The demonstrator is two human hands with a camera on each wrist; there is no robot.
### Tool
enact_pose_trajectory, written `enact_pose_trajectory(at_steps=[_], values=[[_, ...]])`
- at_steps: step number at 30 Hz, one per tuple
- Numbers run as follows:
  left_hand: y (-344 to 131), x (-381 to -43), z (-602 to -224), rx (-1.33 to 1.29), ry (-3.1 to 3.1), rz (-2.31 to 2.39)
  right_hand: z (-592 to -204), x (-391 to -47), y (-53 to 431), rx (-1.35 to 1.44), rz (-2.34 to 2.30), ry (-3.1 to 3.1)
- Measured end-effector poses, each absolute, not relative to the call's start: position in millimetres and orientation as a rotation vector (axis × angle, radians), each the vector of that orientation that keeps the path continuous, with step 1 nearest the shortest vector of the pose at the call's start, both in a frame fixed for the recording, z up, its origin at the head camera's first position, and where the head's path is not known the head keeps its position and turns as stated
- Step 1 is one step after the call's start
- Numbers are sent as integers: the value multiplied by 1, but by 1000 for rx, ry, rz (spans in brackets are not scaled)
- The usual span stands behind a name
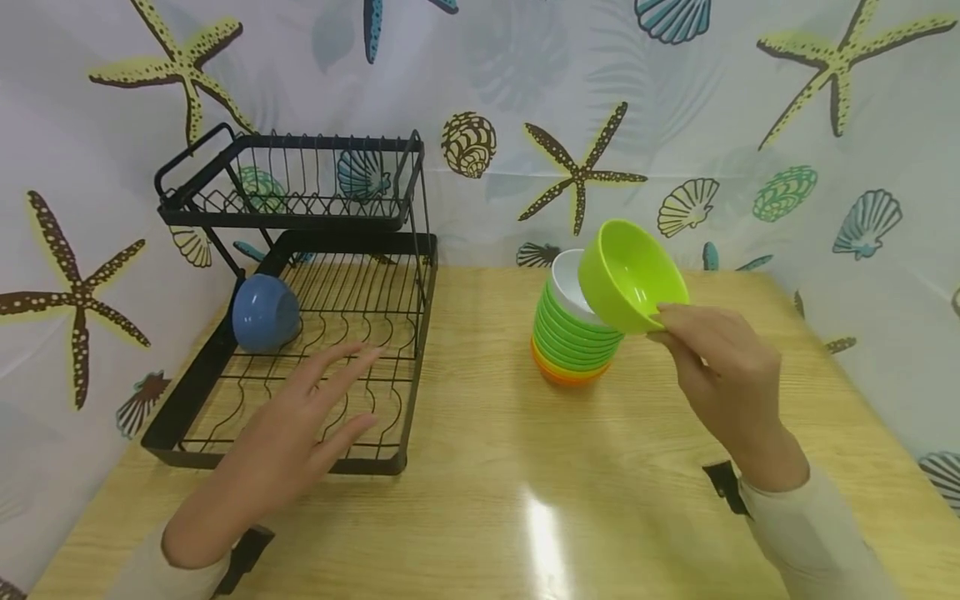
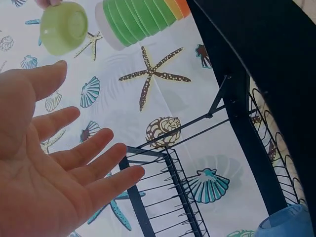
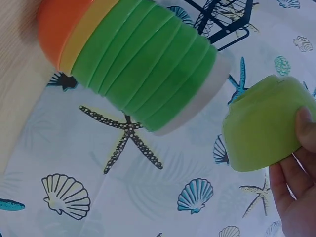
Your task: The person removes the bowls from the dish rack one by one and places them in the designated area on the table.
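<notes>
My right hand [image 1: 720, 367] pinches a lime-green bowl [image 1: 637, 275] by its rim, thumb on one side and fingers on the other. The bowl is tilted beside the top of a stack of nested bowls [image 1: 577, 333] and overlaps it in the head view. A white bowl [image 3: 197, 101] tops the stack, several green ones follow, and yellow and orange ones sit at the bottom. Over the front of the black dish rack [image 1: 405, 400], my left hand [image 1: 292, 433] has its fingers spread, holding nothing. A blue bowl [image 1: 264, 314] leans on its side at the rack's left.
The rack's upper tier [image 1: 288, 221] rises over the back of its lower tier. Behind the wooden table [image 1: 487, 500] hangs a cloth [image 1: 480, 75] printed with starfish and shells, which also runs along both sides.
</notes>
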State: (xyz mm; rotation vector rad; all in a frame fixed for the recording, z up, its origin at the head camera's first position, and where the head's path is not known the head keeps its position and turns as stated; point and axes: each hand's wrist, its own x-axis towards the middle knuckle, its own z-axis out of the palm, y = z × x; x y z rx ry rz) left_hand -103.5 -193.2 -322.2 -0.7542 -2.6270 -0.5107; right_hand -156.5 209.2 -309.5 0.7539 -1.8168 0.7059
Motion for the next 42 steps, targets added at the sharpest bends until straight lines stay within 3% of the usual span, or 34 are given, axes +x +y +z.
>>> enact_pose_trajectory(at_steps=[11,42], values=[[-199,-102,-326,-759,-2687,-537,-323,-195,212,788,548,-2089],[-198,-106,-334,-782,-2749,-549,-328,-199,214,916,492,-2265]])
